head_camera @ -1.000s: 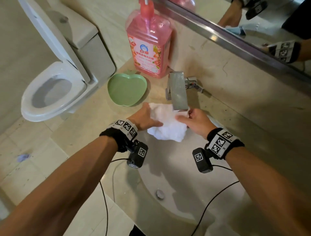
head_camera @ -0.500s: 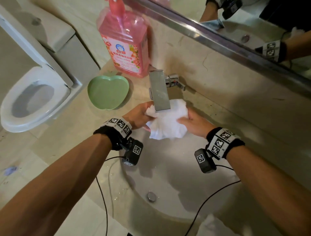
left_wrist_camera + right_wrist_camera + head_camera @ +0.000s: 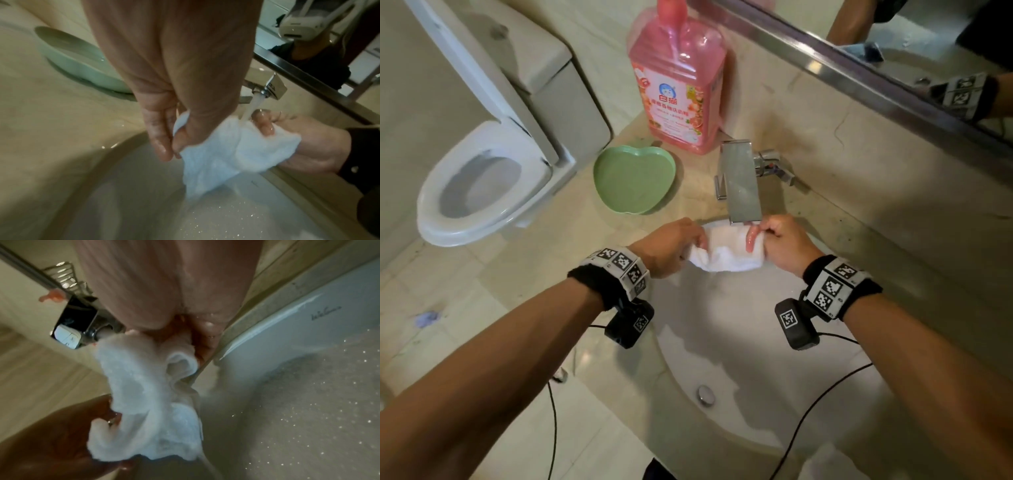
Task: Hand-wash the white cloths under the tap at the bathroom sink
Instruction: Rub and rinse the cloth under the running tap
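A wet white cloth (image 3: 726, 251) (image 3: 232, 155) (image 3: 144, 395) is stretched between both hands just under the square chrome tap (image 3: 741, 181). My left hand (image 3: 671, 245) (image 3: 170, 134) pinches its left end. My right hand (image 3: 779, 240) (image 3: 185, 331) grips the right end, thumb on top. Water (image 3: 252, 107) runs from the spout onto the cloth and my right thumb in the left wrist view. Both hands hover over the back rim of the white sink basin (image 3: 739, 346). A second white cloth (image 3: 828, 462) lies at the sink's front right edge.
A pink bottle of liquid soap (image 3: 678, 78) stands left of the tap. A green apple-shaped dish (image 3: 633, 178) sits on the beige counter beside it. A toilet (image 3: 482, 178) with raised lid is at the left. The mirror (image 3: 893, 41) runs along the back. The drain plug (image 3: 705, 394) is in the basin.
The cloth has gone from a loose bunch in front of the tap to a narrower band pulled between the two hands under the spout. The head view shifted slightly.
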### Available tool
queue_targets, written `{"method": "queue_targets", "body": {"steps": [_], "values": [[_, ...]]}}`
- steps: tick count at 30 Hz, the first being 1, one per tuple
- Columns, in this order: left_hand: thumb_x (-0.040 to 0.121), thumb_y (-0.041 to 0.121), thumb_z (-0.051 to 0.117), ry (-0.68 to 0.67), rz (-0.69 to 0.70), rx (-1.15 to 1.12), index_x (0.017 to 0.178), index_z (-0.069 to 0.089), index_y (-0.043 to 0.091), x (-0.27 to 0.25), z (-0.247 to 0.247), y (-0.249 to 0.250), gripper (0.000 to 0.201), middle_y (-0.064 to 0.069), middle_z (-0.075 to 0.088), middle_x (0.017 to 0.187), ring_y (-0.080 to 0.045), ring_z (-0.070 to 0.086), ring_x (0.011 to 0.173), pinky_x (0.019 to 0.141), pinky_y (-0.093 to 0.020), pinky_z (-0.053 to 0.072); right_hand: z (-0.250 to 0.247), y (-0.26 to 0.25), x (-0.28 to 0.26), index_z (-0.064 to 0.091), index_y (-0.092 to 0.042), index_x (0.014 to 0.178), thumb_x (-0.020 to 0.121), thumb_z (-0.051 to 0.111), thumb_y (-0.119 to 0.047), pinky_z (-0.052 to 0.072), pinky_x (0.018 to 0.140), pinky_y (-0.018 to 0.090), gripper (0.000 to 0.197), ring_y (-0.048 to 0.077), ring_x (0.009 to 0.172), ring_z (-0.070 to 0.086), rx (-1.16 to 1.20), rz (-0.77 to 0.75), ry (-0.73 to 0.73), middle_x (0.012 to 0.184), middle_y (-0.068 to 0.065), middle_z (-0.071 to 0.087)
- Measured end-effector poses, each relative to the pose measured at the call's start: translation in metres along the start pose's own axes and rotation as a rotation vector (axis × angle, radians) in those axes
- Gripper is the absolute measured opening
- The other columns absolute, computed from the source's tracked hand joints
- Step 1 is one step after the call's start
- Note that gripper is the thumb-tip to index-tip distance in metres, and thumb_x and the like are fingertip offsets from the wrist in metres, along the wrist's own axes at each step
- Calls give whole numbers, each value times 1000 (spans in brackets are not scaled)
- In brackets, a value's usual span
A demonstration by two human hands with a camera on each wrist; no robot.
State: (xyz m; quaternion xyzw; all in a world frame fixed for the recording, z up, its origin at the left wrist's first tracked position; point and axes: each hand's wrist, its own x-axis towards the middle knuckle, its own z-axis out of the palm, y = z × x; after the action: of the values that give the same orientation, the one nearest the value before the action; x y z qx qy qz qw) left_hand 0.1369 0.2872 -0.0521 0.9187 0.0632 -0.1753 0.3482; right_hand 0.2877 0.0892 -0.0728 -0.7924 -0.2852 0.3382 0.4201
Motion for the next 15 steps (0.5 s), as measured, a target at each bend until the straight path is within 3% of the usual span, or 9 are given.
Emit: {"method": "queue_targets", "body": {"steps": [2, 4, 6, 9, 11, 13, 15], "values": [[83, 6, 61, -58, -92, -22, 116, 60, 13, -5, 1, -2, 34, -8, 47, 119, -23, 54, 103, 91, -29, 44, 4, -4, -1, 71, -32, 57, 83, 40, 12, 51, 84, 28, 60, 13, 103, 65, -21, -13, -57, 104, -8, 71], [90, 26, 55, -66, -171, -74, 120, 58, 11, -6, 3, -2, 34, -8, 46, 120, -24, 52, 108, 95, -32, 43, 5, -8, -2, 71, -33, 60, 84, 39, 9, 49, 85, 28, 57, 4, 95, 64, -15, 7, -114, 95, -18, 70], [95, 37, 52, 15, -223, -96, 114, 60, 8, -2, 5, 0, 36, -10, 50, 115, -25, 52, 103, 90, -31, 41, 5, -13, -3, 75, -32, 70, 86, 41, 1, 50, 84, 28, 50, 0, 87, 65, 41, 33, -131, 85, -17, 72], [82, 36, 75, 124, -250, -41, 101, 56, 16, 5, 10, 1, 34, -4, 50, 105, -20, 49, 91, 79, -28, 38, 5, -16, -7, 75, -19, 88, 85, 54, -23, 50, 89, 32, 21, 15, 98, 66, 84, 102, -173, 100, -2, 73], [71, 32, 82, 170, -244, -15, 95, 46, 19, 10, 13, 2, 45, -3, 50, 100, -21, 49, 86, 73, -29, 36, 6, -14, -11, 68, -22, 94, 82, 72, -25, 48, 81, 29, 13, 21, 94, 64, -110, 80, -155, 101, -1, 68], [65, 31, 86, 204, -225, -32, 96, 40, 18, 14, 15, 5, 56, -3, 52, 95, -22, 48, 80, 65, -29, 32, 7, -10, -13, 60, -17, 112, 77, 71, -8, 46, 84, 28, 38, 23, 103, 59, -284, 2, -115, 112, 2, 62], [62, 31, 89, 175, -191, -62, 109, 39, 17, 19, 17, 5, 70, -4, 54, 103, -22, 50, 83, 66, -28, 35, 3, -9, -14, 47, -10, 134, 77, 63, 2, 45, 96, 31, 61, 23, 113, 55, -212, -5, -55, 128, 7, 56]]}}
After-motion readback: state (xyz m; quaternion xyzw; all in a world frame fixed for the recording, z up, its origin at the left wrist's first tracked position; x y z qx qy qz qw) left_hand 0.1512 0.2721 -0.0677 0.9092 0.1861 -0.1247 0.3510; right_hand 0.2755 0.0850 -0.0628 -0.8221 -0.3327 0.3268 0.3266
